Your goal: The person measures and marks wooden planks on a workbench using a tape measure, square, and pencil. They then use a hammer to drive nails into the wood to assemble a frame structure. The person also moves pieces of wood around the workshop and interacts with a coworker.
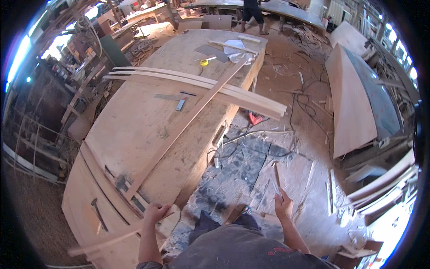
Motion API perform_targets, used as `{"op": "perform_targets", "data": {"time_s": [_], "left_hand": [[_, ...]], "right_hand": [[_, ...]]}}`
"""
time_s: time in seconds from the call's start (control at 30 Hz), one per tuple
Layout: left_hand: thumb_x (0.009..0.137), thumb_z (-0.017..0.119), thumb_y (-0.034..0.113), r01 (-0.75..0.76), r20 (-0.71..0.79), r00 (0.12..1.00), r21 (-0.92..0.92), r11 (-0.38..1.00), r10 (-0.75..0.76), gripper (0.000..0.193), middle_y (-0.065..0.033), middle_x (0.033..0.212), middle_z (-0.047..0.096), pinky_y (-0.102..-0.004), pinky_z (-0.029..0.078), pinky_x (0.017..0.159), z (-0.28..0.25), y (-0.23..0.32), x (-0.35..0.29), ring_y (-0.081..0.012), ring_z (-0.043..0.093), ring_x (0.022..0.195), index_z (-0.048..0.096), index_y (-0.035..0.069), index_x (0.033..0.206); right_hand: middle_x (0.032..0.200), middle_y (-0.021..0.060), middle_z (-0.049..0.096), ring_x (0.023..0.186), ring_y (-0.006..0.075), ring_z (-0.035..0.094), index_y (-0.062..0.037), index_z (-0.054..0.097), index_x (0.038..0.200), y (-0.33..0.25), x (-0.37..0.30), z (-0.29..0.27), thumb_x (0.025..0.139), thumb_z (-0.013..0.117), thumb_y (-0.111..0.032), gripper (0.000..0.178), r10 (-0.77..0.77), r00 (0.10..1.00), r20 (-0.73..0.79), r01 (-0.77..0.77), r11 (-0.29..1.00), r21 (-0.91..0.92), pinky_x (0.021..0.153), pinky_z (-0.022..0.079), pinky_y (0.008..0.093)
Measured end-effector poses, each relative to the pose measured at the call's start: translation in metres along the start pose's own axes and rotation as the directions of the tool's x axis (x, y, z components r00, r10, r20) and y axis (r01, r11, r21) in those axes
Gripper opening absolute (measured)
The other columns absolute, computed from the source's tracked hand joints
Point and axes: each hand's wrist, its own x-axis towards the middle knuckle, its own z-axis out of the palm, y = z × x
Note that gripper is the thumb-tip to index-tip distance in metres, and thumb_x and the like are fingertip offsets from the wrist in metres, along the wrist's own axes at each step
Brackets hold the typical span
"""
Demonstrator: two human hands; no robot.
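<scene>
Clearly, both hands are busy: the left hand is curled firmly round one wooden strip, which slants down to the lower left over the near end of the workbench, while the right hand, out over the floor to the right of the bench, has its fingers folded on one thin pale piece, perhaps a pencil or a blade, too small and blurred to settle. On the bench are one long diagonal board, at least three long strips that cross it near the far end, one hammer near the left edge, one square with a blue handle, one dark blue pen just beside it, and one yellow tape measure. The board hides part of the strips where they cross, so their exact number is hard to count; the left fist covers a stretch of the held strip, of which a short end pokes out past the fingers. One red power tool lies on the floor, partly hidden by the strips' ends. A second person is cut off by the upper edge, only the lower body showing. At lower right, one brown boxy shape has pale offcuts against it, its inside too dim to read
</scene>
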Motion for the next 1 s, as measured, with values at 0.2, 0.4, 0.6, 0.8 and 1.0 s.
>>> {"op": "perform_targets", "data": {"time_s": [0.2, 0.4, 0.6, 0.8, 1.0], "left_hand": [[0.079, 0.064, 0.075, -0.255, 0.168, 0.959, 0.167, 0.952, 0.227, 0.075, -0.0199, 0.072, 0.069, -0.0455, 0.051, 0.063, 0.001, 0.135, 0.061, -0.0331, 0.068, 0.067, 0.074, 0.001, 0.079], [0.072, 0.069, 0.075, -0.602, 0.241, 0.796, 0.226, 0.766, 0.555, 0.072, -0.0163, 0.071, 0.069, -0.0457, 0.050, 0.062, -0.031, 0.281, 0.166, -0.0332, 0.067, 0.067, 0.074, 0.003, 0.080], [0.066, 0.071, 0.076, -0.743, 0.430, 0.667, 0.321, 0.588, 0.608, 0.071, -0.0137, 0.067, 0.069, -0.0442, 0.050, 0.059, -0.063, 0.400, 0.314, -0.0332, 0.067, 0.064, 0.071, 0.006, 0.063], [0.058, 0.077, 0.077, -0.784, 0.542, 0.615, 0.342, 0.519, 0.573, 0.077, -0.0145, 0.055, 0.059, -0.0438, 0.045, 0.053, -0.115, 0.449, 0.435, -0.0303, 0.059, 0.052, 0.066, 0.001, 0.060], [0.051, 0.084, 0.070, -0.675, 0.447, 0.736, 0.423, 0.605, 0.508, 0.072, -0.0119, 0.057, 0.063, -0.0433, 0.047, 0.057, -0.135, 0.452, 0.503, -0.0283, 0.062, 0.058, 0.066, 0.001, 0.058]], "right_hand": [[0.066, 0.0094, 0.060, 0.057, 0.0134, 0.048, 0.0019, 0.064, 0.128, 0.030, 0.110, -0.041, 0.096, 0.062, -0.015, 0.037, -0.033, 0.962, -0.272, 0.060, 0.994, 0.092, 0.054, 0.045, 0.0324], [0.079, 0.0095, 0.063, 0.065, 0.0136, 0.049, 0.0067, 0.061, 0.130, 0.096, 0.165, -0.022, 0.097, 0.060, -0.014, 0.039, -0.046, 0.889, -0.456, 0.089, 0.993, 0.073, 0.059, 0.044, 0.0314], [0.067, -0.0012, 0.051, 0.057, 0.0082, 0.036, 0.0036, 0.064, 0.129, 0.063, 0.196, -0.033, 0.097, 0.061, -0.013, 0.036, 0.152, 0.860, -0.486, -0.162, 0.987, 0.022, 0.048, 0.029, 0.0308], [0.075, 0.0023, 0.055, 0.063, 0.0133, 0.046, 0.0063, 0.057, 0.135, 0.002, 0.271, -0.043, 0.098, 0.057, -0.014, 0.043, 0.430, 0.787, -0.442, -0.373, 0.903, 0.213, 0.055, 0.038, 0.0313], [0.070, -0.0017, 0.047, 0.058, 0.0070, 0.040, 0.0051, 0.055, 0.139, -0.033, 0.463, -0.042, 0.099, 0.051, -0.017, 0.046, 0.056, 0.977, -0.206, -0.008, 0.974, 0.226, 0.051, 0.028, 0.0251]]}}
